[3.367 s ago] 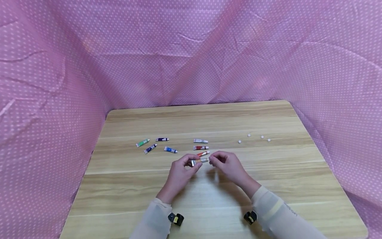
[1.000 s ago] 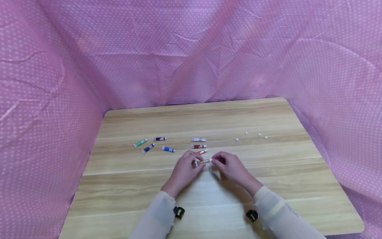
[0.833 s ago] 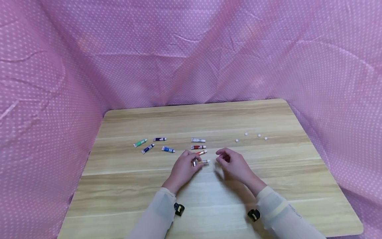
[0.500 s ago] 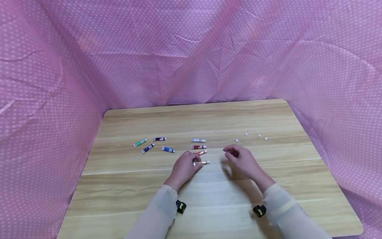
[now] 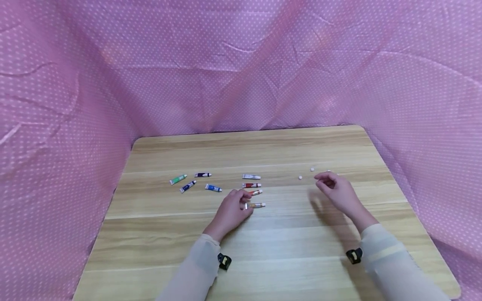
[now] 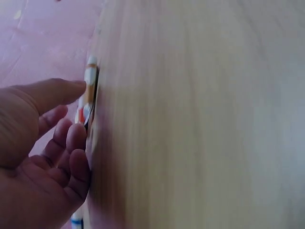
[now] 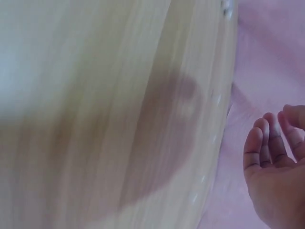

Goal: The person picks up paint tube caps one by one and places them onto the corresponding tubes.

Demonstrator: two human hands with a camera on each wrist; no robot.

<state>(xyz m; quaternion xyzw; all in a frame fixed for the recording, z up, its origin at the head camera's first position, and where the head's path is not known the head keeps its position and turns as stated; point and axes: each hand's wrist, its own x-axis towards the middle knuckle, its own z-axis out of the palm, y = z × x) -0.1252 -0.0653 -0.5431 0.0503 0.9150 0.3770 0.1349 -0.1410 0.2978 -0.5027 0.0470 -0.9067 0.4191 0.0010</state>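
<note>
An ochre paint tube (image 5: 257,205) with a white cap lies on the table, inside the loose curve of my left hand (image 5: 229,212). In the left wrist view, the straight thumb (image 6: 57,91) reaches the tube's side, and the other fingers are loosely bent. Just beyond, an orange-red paint tube (image 5: 257,192) is partly covered by the left fingers. My right hand (image 5: 340,196) hovers off to the right with its fingers loosely bent and nothing visible in them. Close to it are small white caps (image 5: 300,177), some partly hidden behind its fingers.
A red paint tube (image 5: 251,185) and a silvery-white one (image 5: 251,177) lie behind the orange-red tube. Further left are green (image 5: 178,179), purple (image 5: 203,174), dark blue (image 5: 188,186) and blue (image 5: 213,187) tubes. Pink dotted cloth (image 5: 241,96) surrounds the wooden table (image 5: 293,259).
Both hands were at the ochre tube's capped end. The tube has been lowered to the table, the left hand has loosened around it, and the right hand has moved right towards the caps.
</note>
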